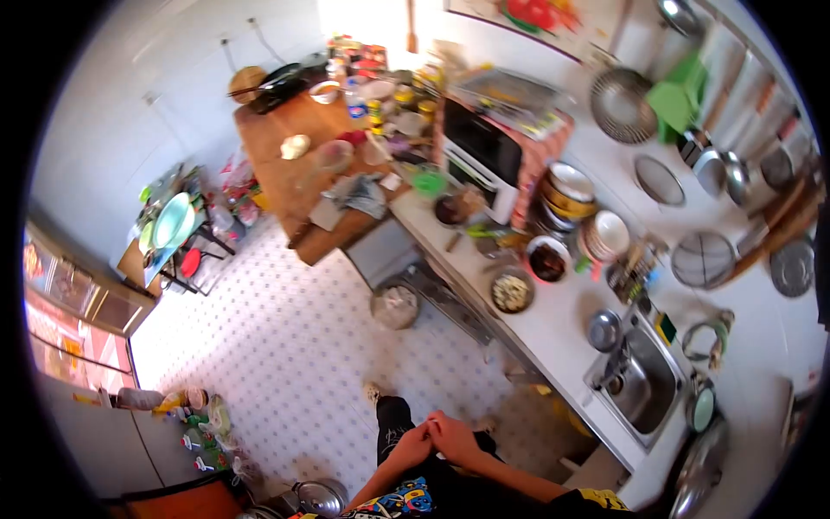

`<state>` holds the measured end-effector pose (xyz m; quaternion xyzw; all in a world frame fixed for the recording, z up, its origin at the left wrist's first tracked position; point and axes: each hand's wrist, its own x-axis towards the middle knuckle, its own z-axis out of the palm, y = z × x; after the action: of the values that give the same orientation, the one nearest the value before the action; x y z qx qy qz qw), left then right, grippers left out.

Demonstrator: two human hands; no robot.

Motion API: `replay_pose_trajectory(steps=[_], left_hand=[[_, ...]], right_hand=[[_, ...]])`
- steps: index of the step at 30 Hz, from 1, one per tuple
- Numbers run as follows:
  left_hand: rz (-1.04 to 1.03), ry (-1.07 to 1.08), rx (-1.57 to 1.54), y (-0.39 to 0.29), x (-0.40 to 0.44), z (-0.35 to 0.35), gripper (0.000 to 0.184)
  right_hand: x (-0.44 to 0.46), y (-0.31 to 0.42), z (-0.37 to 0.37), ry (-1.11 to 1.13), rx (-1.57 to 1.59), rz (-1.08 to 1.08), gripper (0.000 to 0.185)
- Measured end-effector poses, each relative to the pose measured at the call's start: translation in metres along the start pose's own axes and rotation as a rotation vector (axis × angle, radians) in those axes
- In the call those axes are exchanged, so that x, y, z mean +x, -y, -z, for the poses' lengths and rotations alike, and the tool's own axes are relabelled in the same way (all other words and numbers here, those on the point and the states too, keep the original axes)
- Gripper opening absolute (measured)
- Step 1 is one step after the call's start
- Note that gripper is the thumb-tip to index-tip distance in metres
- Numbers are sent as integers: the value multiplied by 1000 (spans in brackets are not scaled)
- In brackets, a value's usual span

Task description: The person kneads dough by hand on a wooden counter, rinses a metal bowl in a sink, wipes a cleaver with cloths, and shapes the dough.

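Left hand, right hand touch, fingers curled; can't tell if holding. Spotted floor below. Sink in white counter.

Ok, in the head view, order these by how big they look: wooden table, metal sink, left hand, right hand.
Largest to smallest:
1. Wooden table
2. Metal sink
3. Left hand and right hand, too alike to rank

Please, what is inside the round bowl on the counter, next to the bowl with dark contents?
The round bowl holds many small pale pieces, too blurred to name. They cover the bowl's bottom, so anything lying beneath them cannot be seen.
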<state>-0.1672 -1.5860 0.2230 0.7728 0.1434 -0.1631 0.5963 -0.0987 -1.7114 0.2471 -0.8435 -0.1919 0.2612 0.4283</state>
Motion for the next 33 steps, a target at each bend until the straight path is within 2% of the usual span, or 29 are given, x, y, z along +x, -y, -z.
replay_pose_trajectory(steps=[2, 4, 6, 8, 10, 13, 15, 16, 19, 20, 22, 23, 25, 27, 29, 31, 33], left_hand=[[202, 40, -335, -20, 0, 45, 26], [183, -9, -358, 30, 15, 107, 33], [128, -298, 188, 63, 10, 159, 32], [197, -334, 432, 67, -14, 236, 31], [376, -486, 123, 95, -36, 292, 27], [295, -585, 102, 152, -52, 367, 39], [403, -642, 3, 157, -52, 408, 41], [485, -659, -74, 156, -49, 421, 44], [552, -721, -269, 205, -20, 447, 51], [565, -704, -348, 214, -11, 455, 46], [236, -607, 318, 305, 17, 454, 38], [237, -620, 317, 324, 26, 485, 38], [111, -637, 366, 352, 27, 555, 29], [366, -821, -350, 340, 26, 634, 22], [580, -1128, -1036, 313, 22, 720, 19], [473, -1250, -1193, 298, 22, 790, 17], [495, -1283, -1242, 299, 25, 847, 17]], right_hand=[[26, 7, -9, 52, -140, -67, 21], [62, 14, -43, 82, -189, -44, 21], [93, 26, -82, 137, -241, -52, 22], [122, 58, -117, 248, -336, 16, 23], [145, 111, -144, 344, -223, 83, 26], [198, 169, -198, 447, -121, 156, 26], [235, 207, -221, 531, -55, 113, 25], [252, 213, -232, 554, -62, 116, 25], [324, 228, -270, 529, -233, 154, 25], [348, 230, -283, 531, -229, 130, 25], [401, 240, -310, 562, -272, 117, 25], [428, 244, -326, 568, -276, 129, 25], [485, 264, -359, 562, -319, 168, 26], [546, 296, -400, 577, -354, 228, 26], [592, 344, -434, 577, -388, 320, 28], [640, 404, -459, 604, -349, 349, 28], [676, 462, -478, 629, -308, 370, 27]])
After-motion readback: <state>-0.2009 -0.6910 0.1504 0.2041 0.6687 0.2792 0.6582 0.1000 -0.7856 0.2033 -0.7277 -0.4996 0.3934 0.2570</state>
